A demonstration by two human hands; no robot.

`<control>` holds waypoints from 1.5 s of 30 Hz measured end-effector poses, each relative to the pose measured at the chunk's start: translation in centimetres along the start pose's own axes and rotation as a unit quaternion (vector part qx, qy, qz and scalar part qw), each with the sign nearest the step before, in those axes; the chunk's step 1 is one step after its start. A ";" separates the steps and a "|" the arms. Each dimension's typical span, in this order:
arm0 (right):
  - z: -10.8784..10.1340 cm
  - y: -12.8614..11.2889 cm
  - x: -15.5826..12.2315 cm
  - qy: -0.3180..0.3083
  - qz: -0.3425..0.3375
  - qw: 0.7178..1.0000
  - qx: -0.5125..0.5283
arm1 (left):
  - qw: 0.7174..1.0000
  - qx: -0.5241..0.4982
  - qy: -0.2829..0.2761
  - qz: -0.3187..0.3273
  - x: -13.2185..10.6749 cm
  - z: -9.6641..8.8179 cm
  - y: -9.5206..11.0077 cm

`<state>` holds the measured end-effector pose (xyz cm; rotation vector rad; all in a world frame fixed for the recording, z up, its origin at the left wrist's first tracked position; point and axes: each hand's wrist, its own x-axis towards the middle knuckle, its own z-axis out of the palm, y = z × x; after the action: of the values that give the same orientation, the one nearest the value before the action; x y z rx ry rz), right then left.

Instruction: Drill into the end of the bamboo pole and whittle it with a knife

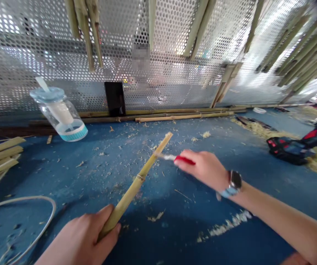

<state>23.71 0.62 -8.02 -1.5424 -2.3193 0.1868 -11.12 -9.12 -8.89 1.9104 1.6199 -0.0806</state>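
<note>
My left hand [84,235] is closed round the lower end of a bamboo stick [129,194], which slants up and away to the right above the blue table. A ringed node crosses the stick near its middle, and its far end looks paler and cut. In my right hand [202,167] is a knife with a red handle [186,160]; my fingers wrap the handle. The light blade, smeared by motion, meets the stick's upper part from the right. A watch sits on my right wrist. Pale shavings lie scattered under the stick.
A clear drinking cup with a straw [67,117] stands at the left back. Behind, a dark phone [115,98] leans on the perforated metal panel [169,81]. Bamboo strips [2,156] and a white cable [52,200] lie left. A black-and-red power tool [288,149] rests right.
</note>
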 end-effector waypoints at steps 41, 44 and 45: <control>-0.4 -0.1 0.1 -0.035 -0.020 0.999 0.009 | 0.993 0.068 -0.074 -0.058 0.2 -1.8 3.1; -0.2 0.7 0.5 -0.019 -0.019 1.000 -0.014 | 0.993 0.074 -0.074 -0.054 0.3 -1.9 3.4; -0.2 0.7 0.5 -0.013 -0.022 0.999 -0.022 | 0.993 0.075 -0.072 -0.052 0.3 -1.9 3.4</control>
<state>24.24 1.35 -7.95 -1.5165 -2.3899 0.1453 -8.61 -8.12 -6.10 1.8813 1.6537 -0.3853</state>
